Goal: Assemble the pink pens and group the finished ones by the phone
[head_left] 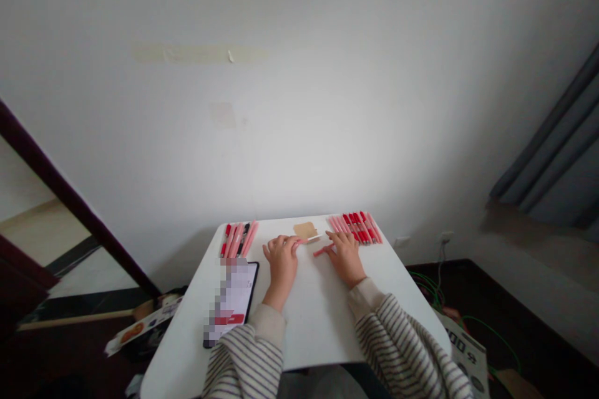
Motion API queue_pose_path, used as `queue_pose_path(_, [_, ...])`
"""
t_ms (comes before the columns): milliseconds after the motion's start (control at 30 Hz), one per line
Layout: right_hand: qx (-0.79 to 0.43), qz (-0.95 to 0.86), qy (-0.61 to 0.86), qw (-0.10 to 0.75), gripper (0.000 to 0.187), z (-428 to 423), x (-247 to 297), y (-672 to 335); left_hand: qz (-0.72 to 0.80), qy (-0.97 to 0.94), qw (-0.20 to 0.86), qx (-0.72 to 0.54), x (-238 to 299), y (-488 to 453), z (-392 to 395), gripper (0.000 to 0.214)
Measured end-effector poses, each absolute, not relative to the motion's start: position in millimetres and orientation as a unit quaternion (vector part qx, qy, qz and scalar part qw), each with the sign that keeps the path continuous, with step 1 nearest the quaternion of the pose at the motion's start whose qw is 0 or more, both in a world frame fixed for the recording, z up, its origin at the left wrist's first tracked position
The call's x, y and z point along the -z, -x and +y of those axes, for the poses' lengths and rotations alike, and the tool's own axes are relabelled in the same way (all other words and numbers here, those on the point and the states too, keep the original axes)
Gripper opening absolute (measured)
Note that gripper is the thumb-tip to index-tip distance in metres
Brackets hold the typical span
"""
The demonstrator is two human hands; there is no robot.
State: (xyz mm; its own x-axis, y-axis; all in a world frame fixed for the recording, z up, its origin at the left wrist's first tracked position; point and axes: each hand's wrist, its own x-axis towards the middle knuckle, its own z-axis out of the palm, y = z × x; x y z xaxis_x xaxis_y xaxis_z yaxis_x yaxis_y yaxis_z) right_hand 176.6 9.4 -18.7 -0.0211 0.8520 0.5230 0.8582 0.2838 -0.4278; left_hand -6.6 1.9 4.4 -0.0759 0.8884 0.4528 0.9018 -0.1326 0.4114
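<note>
at twelve o'clock on our white table (313, 330), our left hand's (282, 255) fingers pinch a slim pink-and-white pen part (309, 239), our right hand's (346, 255) a short pink tube (321, 252). we seem mid-fitting; next likely calls for aligning ends.

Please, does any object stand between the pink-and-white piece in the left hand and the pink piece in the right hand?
Nothing visible stands between the pink-and-white piece in the left hand and the pink piece in the right hand. The tan patch lies beyond them, toward the wall.
</note>
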Motion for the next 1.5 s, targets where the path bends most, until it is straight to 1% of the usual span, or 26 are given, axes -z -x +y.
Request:
queue_pose_path(100, [0.006, -0.727, 0.597, 0.338, 0.024, 7, 16, -176, -0.666, 0.674, 0.015, 0.319, -5, 7, 2, 0.027])
queue_pose_path(167, [0.006, -0.733, 0.594, 0.332, 0.019, 5, 14, -175, -0.669, 0.672, 0.014, 0.317, -5, 7, 1, 0.027])
queue_pose_path(333, [-0.006, -0.74, 0.586, 0.331, 0.016, 4, 13, -175, -0.678, 0.664, -0.001, 0.313, -6, 7, 1, 0.027])
queue_pose_path(467, [-0.01, -0.737, 0.577, 0.353, 0.013, 8, 17, -175, -0.678, 0.664, -0.005, 0.316, -5, 7, 1, 0.027])
queue_pose_path(667, [0.009, -0.712, 0.569, 0.411, 0.016, 16, 25, -179, -0.671, 0.666, -0.001, 0.325, -4, 9, 1, 0.027])
queue_pose_path(833, [0.053, -0.661, 0.606, 0.44, 0.022, 18, 28, -183, -0.671, 0.668, 0.0, 0.322, -3, 9, 1, 0.028])
queue_pose_path(1033, [0.054, -0.646, 0.63, 0.428, 0.02, 16, 26, -183, -0.665, 0.677, 0.002, 0.316, -2, 9, 2, 0.027])
queue_pose_path(1267, [0.036, -0.676, 0.591, 0.439, 0.018, 16, 25, -182, -0.649, 0.692, 0.003, 0.314, -3, 7, 0, 0.026])
queue_pose_path(1500, [0.028, -0.715, 0.552, 0.428, 0.015, 12, 20, -178, -0.626, 0.705, -0.02, 0.332, -4, 4, 0, 0.026])
